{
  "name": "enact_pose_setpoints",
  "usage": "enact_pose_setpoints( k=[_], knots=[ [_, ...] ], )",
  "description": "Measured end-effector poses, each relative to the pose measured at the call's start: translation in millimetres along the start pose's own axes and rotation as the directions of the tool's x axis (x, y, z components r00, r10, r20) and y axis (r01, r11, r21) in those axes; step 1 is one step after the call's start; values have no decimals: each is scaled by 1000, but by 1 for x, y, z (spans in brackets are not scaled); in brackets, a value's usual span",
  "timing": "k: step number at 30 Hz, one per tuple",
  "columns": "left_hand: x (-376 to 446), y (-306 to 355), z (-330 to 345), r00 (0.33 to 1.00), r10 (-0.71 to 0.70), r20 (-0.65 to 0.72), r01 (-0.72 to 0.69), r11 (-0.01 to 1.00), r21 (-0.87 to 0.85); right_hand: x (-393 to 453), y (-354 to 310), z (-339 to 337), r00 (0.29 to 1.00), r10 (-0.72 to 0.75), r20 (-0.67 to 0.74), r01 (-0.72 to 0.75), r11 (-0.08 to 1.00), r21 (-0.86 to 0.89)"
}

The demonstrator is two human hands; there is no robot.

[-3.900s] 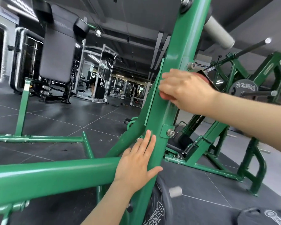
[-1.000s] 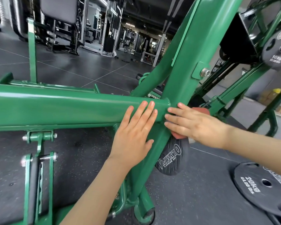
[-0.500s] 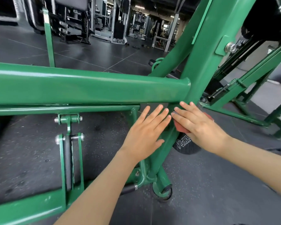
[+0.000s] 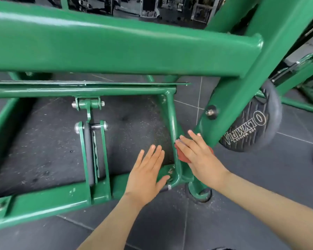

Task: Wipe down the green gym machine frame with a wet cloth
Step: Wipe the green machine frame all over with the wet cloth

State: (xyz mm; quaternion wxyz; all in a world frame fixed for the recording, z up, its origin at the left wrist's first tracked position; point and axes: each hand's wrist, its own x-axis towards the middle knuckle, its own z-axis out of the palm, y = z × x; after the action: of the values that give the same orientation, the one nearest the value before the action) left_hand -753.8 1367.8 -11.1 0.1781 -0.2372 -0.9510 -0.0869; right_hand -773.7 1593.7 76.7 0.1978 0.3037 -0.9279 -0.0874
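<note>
Wiping now low on slanted green painted steel frame post (image 4: 229, 112); right hand (image 4: 199, 156), fingers straight and together, presses red cloth (image 4: 183, 157) near base, moved down from crossbar joint. Left hand (image 4: 146, 174), fingers straight, rests on bottom rail (image 4: 49, 199). Upright nearly finished.

I see even, bright light; pale glare streaks along the green frame (image 4: 116, 38) top. Edges bow from wide-angle distortion, corners slightly smeared.

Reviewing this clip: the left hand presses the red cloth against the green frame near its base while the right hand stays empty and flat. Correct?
Not quite. The head view shows the right hand pressing the red cloth against the green frame; the left hand is the empty, flat one.
</note>
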Motion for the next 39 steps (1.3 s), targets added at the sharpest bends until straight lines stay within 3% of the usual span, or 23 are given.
enact_pose_setpoints(
  k=[6,11,14,17,20,22,25,30,35,39],
  knots=[
    [-13,12,58,998,-30,48,32,999,-31,0,-11,67,996,77,53,-79,996,36],
    [-17,12,73,997,-50,56,50,999,8,56,7,79,964,236,-122,-213,962,173],
    [-18,13,75,998,-47,48,47,999,15,102,20,74,945,312,-98,-290,938,192],
    [-19,14,75,997,-44,59,42,999,26,93,18,85,970,216,-111,-213,976,37],
    [-19,15,75,997,-43,62,40,999,36,49,3,89,989,-23,143,47,985,-165],
    [-17,15,74,997,-39,68,35,998,58,52,7,82,980,-68,184,102,979,-179],
    [-18,17,71,995,-37,89,31,997,67,107,30,70,995,-80,52,90,965,-247],
    [-20,16,69,997,-42,70,37,997,66,152,47,54,999,13,-33,-18,986,-165],
    [-17,16,68,999,-42,34,39,996,80,81,31,78,985,-83,151,112,975,-191],
    [-18,17,68,998,-45,33,42,996,81,92,34,67,984,-125,127,155,951,-268]
  ],
)
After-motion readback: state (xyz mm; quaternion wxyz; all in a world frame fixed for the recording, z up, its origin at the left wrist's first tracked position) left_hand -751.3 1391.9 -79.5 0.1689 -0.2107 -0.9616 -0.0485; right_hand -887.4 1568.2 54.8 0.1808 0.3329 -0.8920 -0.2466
